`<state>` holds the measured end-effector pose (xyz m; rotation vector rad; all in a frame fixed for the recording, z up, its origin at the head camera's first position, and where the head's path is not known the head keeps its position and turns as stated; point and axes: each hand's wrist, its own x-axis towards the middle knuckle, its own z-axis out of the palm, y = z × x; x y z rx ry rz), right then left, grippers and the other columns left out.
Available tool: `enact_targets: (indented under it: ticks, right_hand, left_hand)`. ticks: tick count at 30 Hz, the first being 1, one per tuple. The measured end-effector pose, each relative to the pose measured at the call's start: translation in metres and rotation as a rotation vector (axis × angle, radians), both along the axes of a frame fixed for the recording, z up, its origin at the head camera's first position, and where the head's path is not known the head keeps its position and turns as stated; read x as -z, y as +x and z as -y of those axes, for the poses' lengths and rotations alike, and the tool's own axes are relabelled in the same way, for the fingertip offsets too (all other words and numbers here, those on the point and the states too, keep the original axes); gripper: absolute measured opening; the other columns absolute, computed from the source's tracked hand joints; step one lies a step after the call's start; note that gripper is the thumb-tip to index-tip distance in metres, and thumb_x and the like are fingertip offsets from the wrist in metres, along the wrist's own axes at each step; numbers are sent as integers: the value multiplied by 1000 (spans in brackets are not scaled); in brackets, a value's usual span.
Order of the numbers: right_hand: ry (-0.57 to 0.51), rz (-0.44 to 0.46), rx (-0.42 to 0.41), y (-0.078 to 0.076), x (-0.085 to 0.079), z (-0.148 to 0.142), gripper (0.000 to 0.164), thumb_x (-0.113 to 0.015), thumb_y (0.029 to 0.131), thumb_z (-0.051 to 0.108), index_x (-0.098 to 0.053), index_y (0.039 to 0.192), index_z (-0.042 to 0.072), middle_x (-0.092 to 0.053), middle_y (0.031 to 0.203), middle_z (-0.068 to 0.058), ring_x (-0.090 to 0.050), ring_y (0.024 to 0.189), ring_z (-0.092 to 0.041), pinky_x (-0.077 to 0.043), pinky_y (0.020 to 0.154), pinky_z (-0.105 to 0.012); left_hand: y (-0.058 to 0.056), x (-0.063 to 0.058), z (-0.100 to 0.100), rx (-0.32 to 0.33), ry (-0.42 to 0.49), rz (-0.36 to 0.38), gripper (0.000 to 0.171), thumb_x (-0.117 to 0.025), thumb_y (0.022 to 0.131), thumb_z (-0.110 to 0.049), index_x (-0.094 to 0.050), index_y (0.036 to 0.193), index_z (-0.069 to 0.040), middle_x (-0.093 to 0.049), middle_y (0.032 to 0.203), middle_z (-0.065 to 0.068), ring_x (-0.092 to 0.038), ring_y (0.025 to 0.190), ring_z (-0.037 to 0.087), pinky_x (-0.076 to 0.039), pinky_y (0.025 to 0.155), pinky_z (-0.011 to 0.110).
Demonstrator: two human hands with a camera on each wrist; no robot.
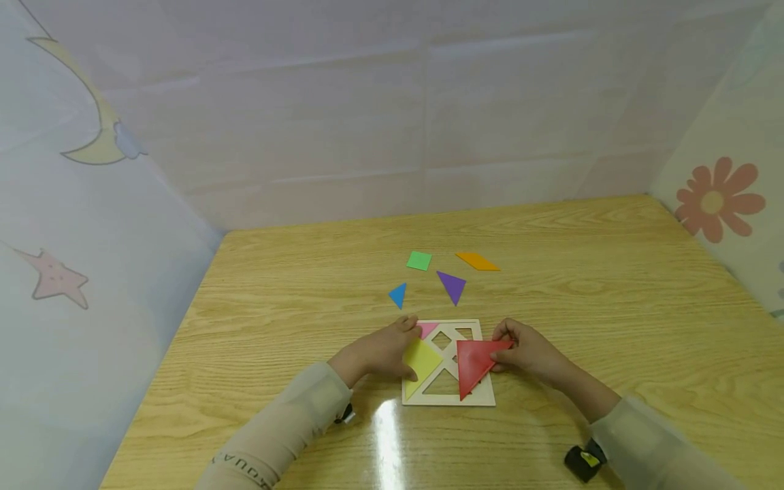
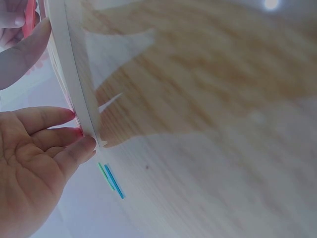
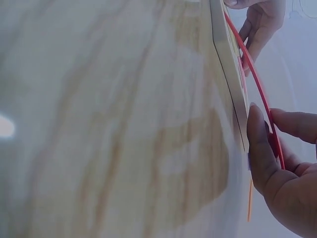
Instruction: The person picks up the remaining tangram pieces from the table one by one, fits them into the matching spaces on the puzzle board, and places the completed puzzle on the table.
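Pale left sleeve (image 1: 288, 429) and right sleeve (image 1: 655, 442) come nearest the camera, with a black wrist device (image 1: 583, 463) beside the right cuff. Ahead of them a wooden tangram board (image 1: 449, 400) lies flat on the table (image 1: 294, 292). The left hand (image 1: 382, 348) spans the board's left side, its grip spread rather than closed, thumb on the yellow triangle (image 1: 424, 361) and fingers by the pink triangle (image 1: 427, 329); this likely keeps board and pieces from sliding.

The right hand's (image 1: 529, 350) grip is closed on one corner of the red triangle (image 1: 473, 357), pinched between thumb and fingers. Holding just that corner probably leaves the other edges free to be turned. The piece sits tilted over the board's right half, its gripped end raised; whether its far end touches wood I cannot tell.

It hides several cutouts, while the left hand covers part of the pink one. Beyond the board lie a blue triangle (image 1: 399, 295), green square (image 1: 419, 260), purple triangle (image 1: 452, 286) and orange parallelogram (image 1: 478, 261), well clear of both hands.
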<state>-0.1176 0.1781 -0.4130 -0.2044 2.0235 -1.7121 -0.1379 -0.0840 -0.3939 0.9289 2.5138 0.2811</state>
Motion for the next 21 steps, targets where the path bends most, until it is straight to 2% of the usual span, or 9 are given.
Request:
enact_targets:
  ticks: [9, 14, 21]
  right_hand:
    - [195, -63, 42, 2, -1, 2, 25, -62, 74, -4, -43, 91, -7, -47, 78, -11, -53, 68, -18, -51, 58, -29]
    - [228, -63, 44, 3, -1, 2, 25, -62, 74, -3, -44, 90, -5, -46, 76, -11, -54, 67, -19, -51, 58, -30]
    - [261, -136, -5, 3, 0, 0, 23, -64, 74, 2, -47, 88, -4, -48, 73, -9, -52, 62, -19, -49, 54, -29]
  left_hand:
    - [0, 1, 0, -3, -10, -3, 79, -68, 72, -33, -30, 132, 2, -16, 140, 16, -12, 128, 27, -17, 102, 28]
    - [-1, 1, 0, -4, -12, 0, 80, -68, 72, -33, -30, 132, 2, -15, 140, 16, -11, 128, 27, -15, 102, 29]
    - [-2, 2, 0, -2, -15, -4, 80, -68, 72, -33, -30, 132, 2, -15, 140, 16, -11, 128, 26, -15, 102, 28]
